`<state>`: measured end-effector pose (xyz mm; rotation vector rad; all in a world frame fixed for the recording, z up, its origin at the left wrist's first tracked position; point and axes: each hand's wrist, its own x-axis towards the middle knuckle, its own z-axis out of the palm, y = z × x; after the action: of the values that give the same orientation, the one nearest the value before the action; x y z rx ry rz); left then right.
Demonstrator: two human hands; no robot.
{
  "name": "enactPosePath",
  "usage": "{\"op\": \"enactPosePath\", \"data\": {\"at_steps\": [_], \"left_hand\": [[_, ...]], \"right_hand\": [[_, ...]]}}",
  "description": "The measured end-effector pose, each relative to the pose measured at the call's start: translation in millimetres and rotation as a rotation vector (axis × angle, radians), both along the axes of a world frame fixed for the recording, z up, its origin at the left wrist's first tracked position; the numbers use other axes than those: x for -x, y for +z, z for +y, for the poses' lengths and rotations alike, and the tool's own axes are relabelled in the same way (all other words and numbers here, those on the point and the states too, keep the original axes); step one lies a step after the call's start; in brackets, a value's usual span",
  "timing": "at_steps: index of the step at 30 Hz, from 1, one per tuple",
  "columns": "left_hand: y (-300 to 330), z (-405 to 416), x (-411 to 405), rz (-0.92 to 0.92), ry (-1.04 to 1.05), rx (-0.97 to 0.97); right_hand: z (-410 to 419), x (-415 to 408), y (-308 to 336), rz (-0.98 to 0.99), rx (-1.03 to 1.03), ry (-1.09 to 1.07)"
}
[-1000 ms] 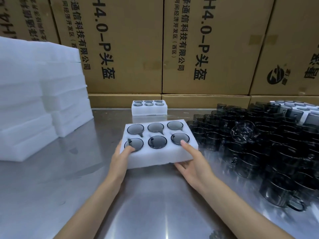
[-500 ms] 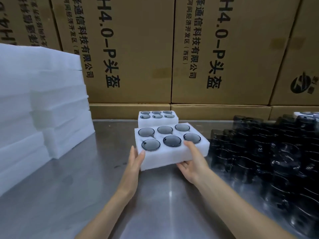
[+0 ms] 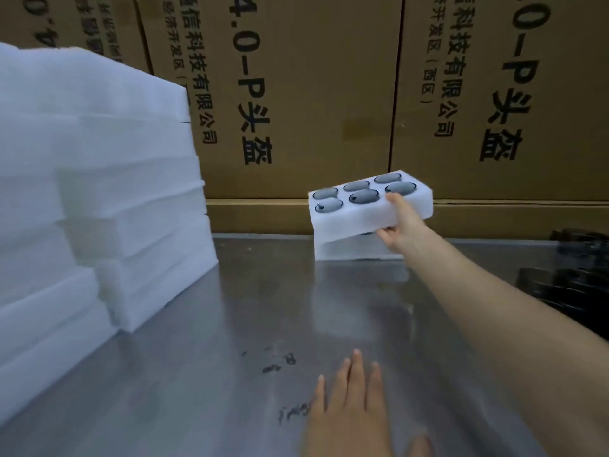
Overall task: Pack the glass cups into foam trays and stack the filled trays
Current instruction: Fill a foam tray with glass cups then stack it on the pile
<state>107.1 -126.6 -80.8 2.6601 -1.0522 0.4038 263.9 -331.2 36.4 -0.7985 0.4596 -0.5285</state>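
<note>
Looking down from the head camera, a right hand [image 3: 400, 225] reaches far across a steel table [image 3: 230, 341] and grips the near right end of a filled foam tray [image 3: 359, 219], thumb on the top face beside a cup, the other fingers curled under the bottom edge. The tray holds six dark glass cups [image 3: 364, 196] in two rows of three and is tilted, its right end raised. Its left end sits over a second foam tray [image 3: 349, 250] lying flat on the table at the back; whether the two touch cannot be told through the blur.

A left hand [image 3: 352, 413] hovers low in the foreground over the table, palm down, fingers straight and slightly spread, holding nothing; whether it touches the steel cannot be told.

At the left stands a tall stack of white foam trays [image 3: 99, 192], in two staggered piles. At the far right edge a cluster of loose dark glass cups [image 3: 573, 282] sits on the table, blurred.

Brown cardboard cartons [image 3: 313, 94] form a wall behind the table. Each bears large black print running down its face: a cropped model code ending ".0-P" followed by "头盔". Smaller lines beside it read "通信科技有限公司" and a partly cut address ending "开发区(西区)". A low strip of carton [image 3: 257, 216] runs along the base of the wall.
</note>
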Motion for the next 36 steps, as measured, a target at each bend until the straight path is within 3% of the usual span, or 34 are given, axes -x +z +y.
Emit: {"op": "enactPosePath", "data": {"at_steps": [5,8,11,16,22,23,25,28,30,32,35,36], "left_hand": [[-13,-4,-18,-0.137,0.057,0.098],[-19,-7,-20,-0.074,0.067,0.038],[-19,-8,-14,-0.135,0.109,0.023],[-20,-11,-13,-0.170,0.117,-0.047],[-22,-6,-15,-0.183,0.028,-0.065],[-21,-5,-14,-0.214,0.044,-0.043],[-16,1,-3,-0.089,0.002,-0.031],[-6,14,-1,-0.243,0.065,-0.098],[-8,14,-3,-0.136,0.059,-0.067],[-13,13,0,-0.003,-0.020,-0.172],[-16,22,-5,-0.380,-0.026,-0.401],[-11,26,-12,-0.387,-0.014,-0.543]], "right_hand": [[-14,-32,-13,0.011,-0.073,0.003],[-22,-42,-20,0.061,-0.087,0.016],[-27,-46,-16,0.063,-0.070,0.027],[-32,-48,-19,0.100,0.037,0.062],[-42,-22,-28,0.563,0.585,0.172],[-44,-19,-33,0.578,0.614,0.181],[-46,-19,-43,0.520,0.605,0.127],[-42,-27,-55,0.410,0.569,0.086],[-39,-31,-60,0.419,0.579,0.126],[-39,-37,-62,0.459,0.582,0.165],[-41,-44,-63,0.516,0.583,0.160],[-41,-47,-63,0.526,0.578,0.148]]}}
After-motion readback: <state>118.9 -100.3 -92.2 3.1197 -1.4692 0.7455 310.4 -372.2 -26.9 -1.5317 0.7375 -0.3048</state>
